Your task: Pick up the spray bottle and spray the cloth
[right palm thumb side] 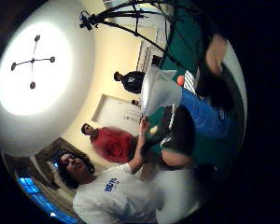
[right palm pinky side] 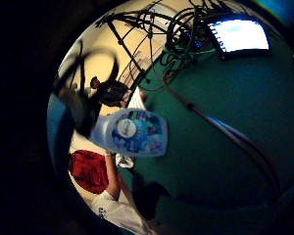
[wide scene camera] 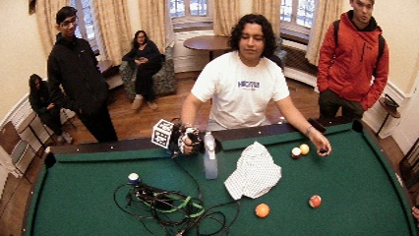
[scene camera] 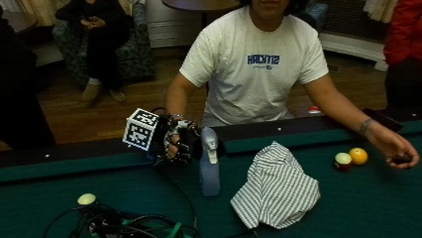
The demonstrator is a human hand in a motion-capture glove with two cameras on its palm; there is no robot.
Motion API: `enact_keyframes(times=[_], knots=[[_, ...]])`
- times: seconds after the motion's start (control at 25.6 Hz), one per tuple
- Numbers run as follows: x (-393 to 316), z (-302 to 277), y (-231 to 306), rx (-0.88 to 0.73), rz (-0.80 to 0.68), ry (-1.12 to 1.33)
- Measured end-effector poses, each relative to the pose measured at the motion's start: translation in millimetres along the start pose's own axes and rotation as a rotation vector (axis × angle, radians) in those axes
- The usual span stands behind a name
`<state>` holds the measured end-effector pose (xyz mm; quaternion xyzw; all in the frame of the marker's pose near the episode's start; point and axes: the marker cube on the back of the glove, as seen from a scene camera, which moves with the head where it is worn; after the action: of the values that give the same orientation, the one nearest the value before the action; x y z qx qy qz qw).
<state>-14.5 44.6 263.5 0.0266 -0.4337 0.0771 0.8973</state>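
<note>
**Gloved hand grips the spray bottle beside the striped cloth**

Nearest the outside camera, a tangle of black and green cables [scene camera: 125, 224] lies on the green felt of the counter [scene camera: 369, 208], with a pale ball [scene camera: 86, 199] just beside it. In the wide outside view the same counter also carries an orange ball [wide scene camera: 262, 210] and a red-and-white ball [wide scene camera: 314, 201] near its front edge.

Farther in, the striped cloth [scene camera: 277, 188] sits bunched on the felt, one peak standing up toward the person. Just beside it stands the spray bottle [scene camera: 210, 171], upright, its pale blue body low over the felt; whether its base touches the felt cannot be told. Bottle and cloth are near each other but apart.

The right hand [scene camera: 179, 144] in its black glove has its fingers curled around the bottle's neck below the white spray head, near the counter's dark rail. The little finger side palm view shows the bottle's labelled body [right palm pinky side: 134, 132] close to the palm, above the felt.

Beyond the cloth, a yellow ball [scene camera: 358, 155] and a striped ball [scene camera: 342, 159] rest touching each other. The person's bare left hand [scene camera: 394, 148] hangs over the felt near them, holding a small dark object. The person in a white T-shirt [scene camera: 254, 64] stands behind the rail.
</note>
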Motion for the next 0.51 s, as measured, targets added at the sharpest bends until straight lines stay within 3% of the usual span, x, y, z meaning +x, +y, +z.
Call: enact_keyframes(times=[0.27, 0.51], knots=[[-10.4, 30.5, -8.8, -0.048, 0.007, 0.001], [-13.9, 53.8, -19.2, 0.022, 0.025, -0.049]])
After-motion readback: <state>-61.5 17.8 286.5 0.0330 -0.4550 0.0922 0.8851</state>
